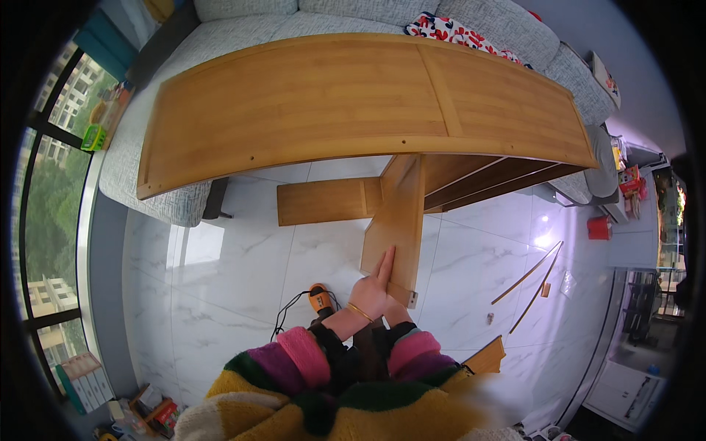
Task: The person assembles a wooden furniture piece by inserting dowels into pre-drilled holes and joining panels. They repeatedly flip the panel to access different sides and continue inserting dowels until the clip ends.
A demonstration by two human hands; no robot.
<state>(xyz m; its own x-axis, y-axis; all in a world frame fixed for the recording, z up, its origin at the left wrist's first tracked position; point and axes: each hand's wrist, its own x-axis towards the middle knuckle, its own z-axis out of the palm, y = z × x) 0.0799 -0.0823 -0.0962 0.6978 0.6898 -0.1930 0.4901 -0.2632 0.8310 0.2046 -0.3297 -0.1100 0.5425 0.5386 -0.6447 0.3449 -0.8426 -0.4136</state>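
Observation:
My left hand [369, 295], with a gold bangle at the wrist, lies against the upright wooden panel [401, 220], two fingers stretched out along its face. Close beside it, my right hand [397, 312] is at the panel's near end, its fingers hidden. The panel joins a large wooden furniture frame whose long board [316, 95] spans the view in front of me. A shorter board [323, 202] sticks out to the left from the panel. On the floor left of my hands is an orange and black tool [319, 297] with a black cord.
A grey sofa [353, 16] stands behind the long board. Thin wooden strips [526, 279] lie on the white tiled floor at right, with a small wooden piece [546, 290] beside them. Another wooden board [487, 356] is near my right arm. Farther right stands a red bin [599, 228].

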